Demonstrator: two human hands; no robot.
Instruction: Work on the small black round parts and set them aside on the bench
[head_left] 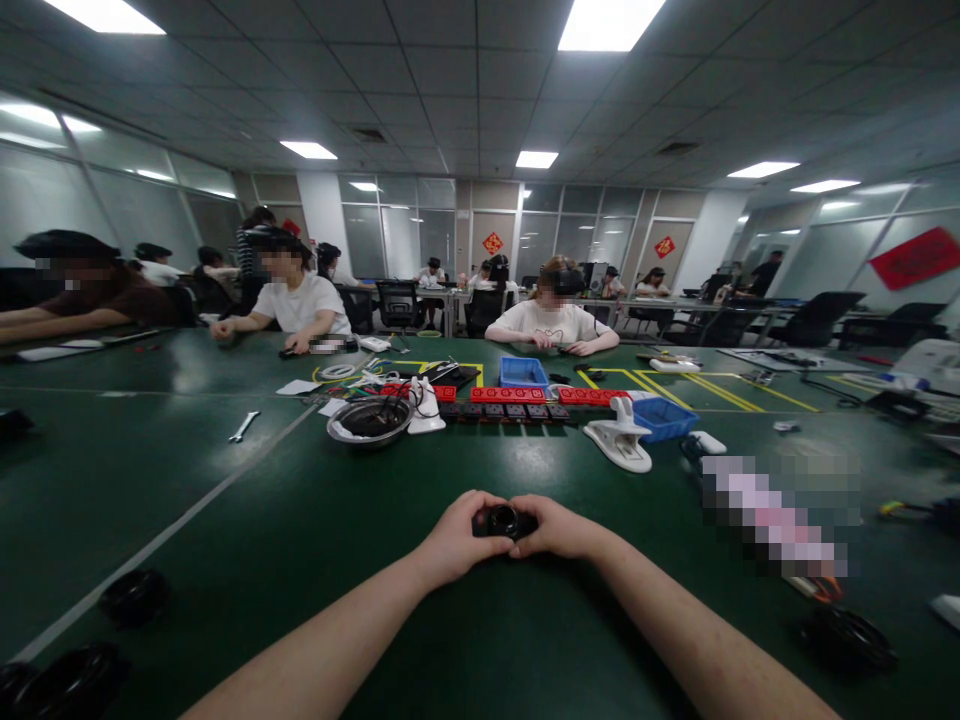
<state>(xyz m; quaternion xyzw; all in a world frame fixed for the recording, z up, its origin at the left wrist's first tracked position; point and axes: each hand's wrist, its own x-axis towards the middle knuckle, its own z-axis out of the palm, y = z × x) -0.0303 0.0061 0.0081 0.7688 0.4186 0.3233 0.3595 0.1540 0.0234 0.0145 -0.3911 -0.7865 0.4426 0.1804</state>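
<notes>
A small black object with a round opening (502,520) is held between my two hands, just above or on the green table (360,560). My left hand (463,537) grips its left side, fingers curled behind and thumb along the front edge. From the right, my right hand (553,527) closes on the same object, and the two thumbs nearly meet in front of it. The fingers partly cover its sides. Beyond the hands stand a metal bowl (369,440) with dark cables and a white clamp-like stand (621,440).
Red socket strips (508,395) cross the table, with blue trays (523,373) nearby. A wrench (244,427) lies left. Black rings (135,597) sit lower left, another black ring (849,638) lower right. People sit across the table.
</notes>
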